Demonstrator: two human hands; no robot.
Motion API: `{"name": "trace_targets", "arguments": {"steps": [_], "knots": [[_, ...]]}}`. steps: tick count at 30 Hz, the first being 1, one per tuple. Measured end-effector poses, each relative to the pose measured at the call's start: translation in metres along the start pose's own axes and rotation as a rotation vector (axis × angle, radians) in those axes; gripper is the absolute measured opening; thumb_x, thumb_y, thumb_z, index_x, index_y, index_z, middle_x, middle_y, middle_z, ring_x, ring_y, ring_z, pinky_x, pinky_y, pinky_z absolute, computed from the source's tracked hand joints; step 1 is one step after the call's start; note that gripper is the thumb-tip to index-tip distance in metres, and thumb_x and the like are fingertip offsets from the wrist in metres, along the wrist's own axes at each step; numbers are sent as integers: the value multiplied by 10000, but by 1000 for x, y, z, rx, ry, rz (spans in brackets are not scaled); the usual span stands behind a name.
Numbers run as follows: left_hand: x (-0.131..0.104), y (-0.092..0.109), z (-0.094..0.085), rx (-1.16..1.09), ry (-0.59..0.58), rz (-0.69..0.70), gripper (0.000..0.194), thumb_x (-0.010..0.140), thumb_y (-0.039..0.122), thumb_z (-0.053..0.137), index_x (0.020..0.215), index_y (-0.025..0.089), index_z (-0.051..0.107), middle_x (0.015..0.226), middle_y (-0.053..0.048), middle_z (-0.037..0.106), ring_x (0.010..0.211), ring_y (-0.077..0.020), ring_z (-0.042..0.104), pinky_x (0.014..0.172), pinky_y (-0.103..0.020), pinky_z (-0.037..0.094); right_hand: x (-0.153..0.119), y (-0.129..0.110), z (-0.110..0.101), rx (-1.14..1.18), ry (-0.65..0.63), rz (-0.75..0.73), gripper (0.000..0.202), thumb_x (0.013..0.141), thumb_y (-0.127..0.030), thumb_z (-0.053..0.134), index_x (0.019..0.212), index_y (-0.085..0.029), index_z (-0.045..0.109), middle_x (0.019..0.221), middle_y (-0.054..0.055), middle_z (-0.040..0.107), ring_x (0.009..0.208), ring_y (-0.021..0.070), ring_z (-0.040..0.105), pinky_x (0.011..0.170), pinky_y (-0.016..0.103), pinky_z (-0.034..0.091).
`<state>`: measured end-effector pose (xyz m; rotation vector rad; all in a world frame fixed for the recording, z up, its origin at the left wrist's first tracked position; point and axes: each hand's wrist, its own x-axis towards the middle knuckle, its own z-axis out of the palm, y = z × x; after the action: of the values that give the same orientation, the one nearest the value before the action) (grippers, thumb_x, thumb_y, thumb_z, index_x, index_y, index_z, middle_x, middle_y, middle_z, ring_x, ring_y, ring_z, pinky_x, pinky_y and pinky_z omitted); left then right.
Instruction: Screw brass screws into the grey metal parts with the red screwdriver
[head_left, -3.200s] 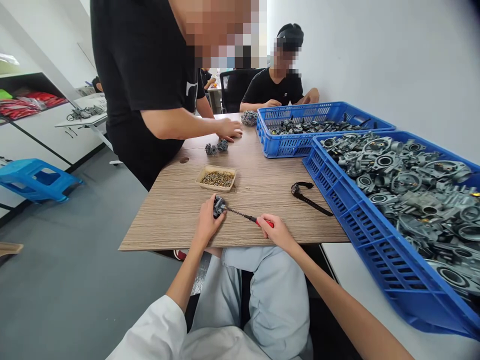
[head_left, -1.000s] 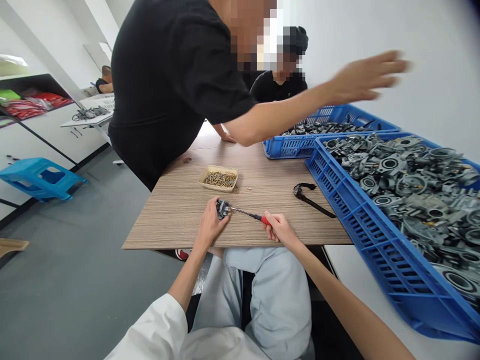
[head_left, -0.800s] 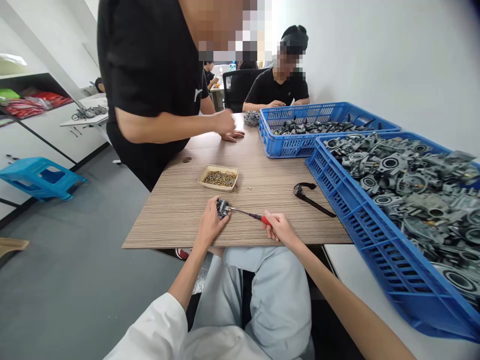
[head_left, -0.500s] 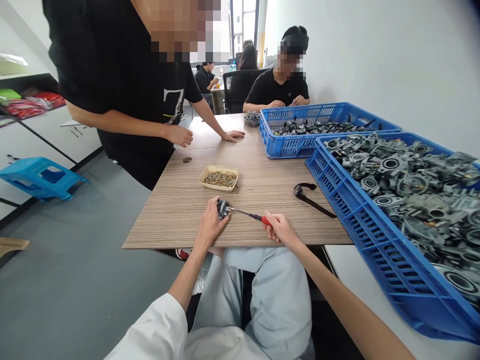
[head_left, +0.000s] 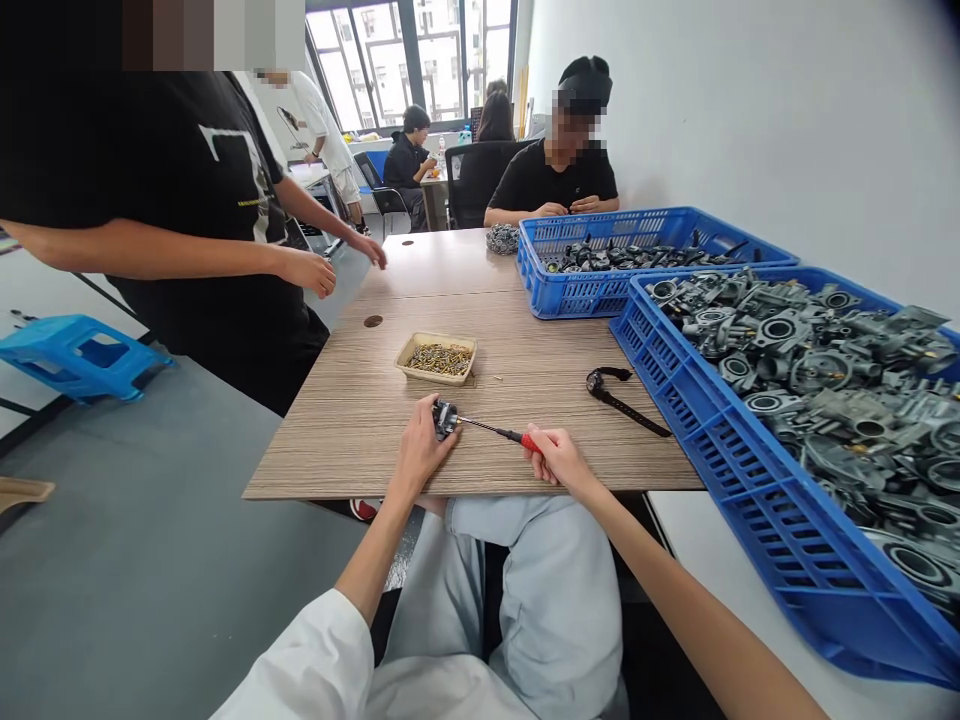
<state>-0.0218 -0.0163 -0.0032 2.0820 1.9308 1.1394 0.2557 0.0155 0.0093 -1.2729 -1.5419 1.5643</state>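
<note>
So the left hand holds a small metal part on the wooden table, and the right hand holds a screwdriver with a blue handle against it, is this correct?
Almost. The screwdriver handle is red, not blue, as the head view shows. The rest is correct: the left hand holds the small metal part on the wooden table, and the right hand holds the screwdriver with its tip against that part.

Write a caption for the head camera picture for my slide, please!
Left hand holds a small metal part while right hand drives a red-handled screwdriver into it.
</note>
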Motion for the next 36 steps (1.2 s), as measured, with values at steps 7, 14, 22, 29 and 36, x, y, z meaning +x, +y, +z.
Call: {"name": "trace_targets", "arguments": {"steps": [7, 14, 22, 29, 36], "knots": [[0, -3, 1, 6, -6, 2, 657, 921, 337, 686, 1481, 253, 352, 1401, -143, 552, 1315, -321, 580, 1014, -453, 547, -2, -3, 0, -16, 2, -4, 636, 920, -739, 491, 641, -181, 615, 425, 16, 578, 308, 87, 418, 310, 193, 302], [0, -6, 2, -9, -6, 7, 650, 924, 339, 684, 1482, 245, 364, 1415, -145, 555, 1327, -319, 572, 1084, -481, 512, -3, -3, 2, -57, 2, -49, 571, 924, -708, 514, 696, -194, 615, 446, -12, 553, 344, 98, 435, 325, 199, 316], [3, -9, 2, -46, 7, 16, 669, 911, 322, 684, 1514, 249, 403, 1424, -129, 575, 1335, -311, 564, 1131, -489, 483, -5, -5, 2, -58, -33, -67, 510, 927, -656, 524, 748, -192, 633, 481, -35, 517, 372, 91, 404, 331, 197, 292], [3, -9, 2, -40, -2, 16, 726, 903, 294, 681, 1564, 258, 383, 1403, -116, 596, 1323, -308, 563, 1142, -487, 471, -5, -4, 2, -68, -17, -74, 490, 929, -635, 520, 760, -190, 635, 497, -33, 516, 390, 94, 402, 345, 205, 279], [3, -9, 2, -34, -2, 11, 745, 916, 307, 674, 1593, 263, 367, 1415, -103, 601, 1327, -295, 556, 1146, -458, 461, -7, -5, 4, -97, 14, -109, 462, 951, -598, 513, 761, -195, 636, 499, -30, 519, 409, 105, 413, 381, 229, 275]]}}
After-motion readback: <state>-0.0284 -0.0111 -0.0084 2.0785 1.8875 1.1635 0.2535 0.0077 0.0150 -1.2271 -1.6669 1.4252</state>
